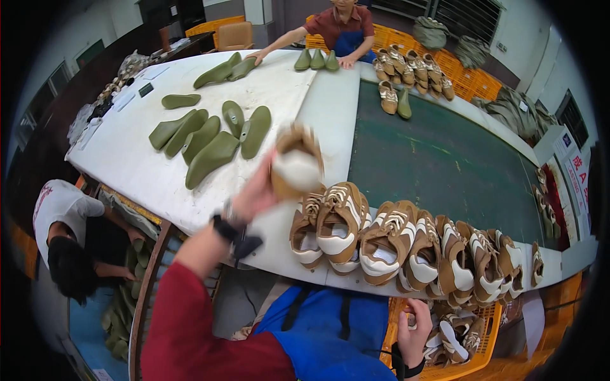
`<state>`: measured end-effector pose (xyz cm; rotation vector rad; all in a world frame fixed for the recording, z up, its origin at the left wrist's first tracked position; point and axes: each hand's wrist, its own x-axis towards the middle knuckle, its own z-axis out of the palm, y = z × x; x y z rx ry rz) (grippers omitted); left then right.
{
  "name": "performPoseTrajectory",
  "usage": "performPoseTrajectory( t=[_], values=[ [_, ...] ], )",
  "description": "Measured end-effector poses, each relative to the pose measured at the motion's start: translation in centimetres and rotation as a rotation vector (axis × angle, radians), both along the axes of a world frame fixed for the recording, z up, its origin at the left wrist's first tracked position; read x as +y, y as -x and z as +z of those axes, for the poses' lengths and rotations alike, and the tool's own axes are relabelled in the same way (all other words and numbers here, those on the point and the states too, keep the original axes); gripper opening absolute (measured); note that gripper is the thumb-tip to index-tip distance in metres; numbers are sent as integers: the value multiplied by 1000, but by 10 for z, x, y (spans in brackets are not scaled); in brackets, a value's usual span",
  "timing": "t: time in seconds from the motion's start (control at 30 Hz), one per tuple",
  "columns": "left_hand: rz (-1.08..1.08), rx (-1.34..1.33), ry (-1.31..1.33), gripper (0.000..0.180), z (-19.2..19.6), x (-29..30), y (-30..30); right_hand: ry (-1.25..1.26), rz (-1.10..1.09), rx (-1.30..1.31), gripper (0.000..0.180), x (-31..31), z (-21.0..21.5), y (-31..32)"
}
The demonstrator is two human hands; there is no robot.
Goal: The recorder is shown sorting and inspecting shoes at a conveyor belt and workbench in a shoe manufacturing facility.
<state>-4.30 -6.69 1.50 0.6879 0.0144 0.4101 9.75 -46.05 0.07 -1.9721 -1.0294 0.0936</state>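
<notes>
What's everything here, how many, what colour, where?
table: one, white, middle
panel: one, dark green, table's right
blurred shoe: one, brown and white, centre
other shoes: many, brown and white, mostly along table edges
foot-shaped forms: over ten, olive, mostly table's left
crates: several, orange, bottom right and back
sacks: several, grey-green, back right
chair: one, tan, back left
co-workers: two, maroon top far, white top left
apron: one, blue, bottom
left fingers: one hand, maroon sleeve, on blurred shoe
right fingers: one hand, black wristband, bottom right
</notes>
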Motion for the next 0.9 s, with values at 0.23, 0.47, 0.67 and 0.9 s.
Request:
performPoseTrajectory(
  t=[0.23, 0.47, 0.67, 0.9],
  values=[
    [940, 1526, -1334, 54, -45, 238, -67, 6, -201, 1, 26, -34, -7, -9],
    [587, 1753, -1591, 70, -104, 258, -5, 136, -264, 39, 23, -51, -12, -35],
    [823, 1573, -1450, 69, -111, 258, 5, 157, -265, 72, 18, -58, -29, -46],
    [361, 1155, -1758, 70, -88, 193, -91, 142, -394, 254, 17, -83, -67, -56]
  ],
)
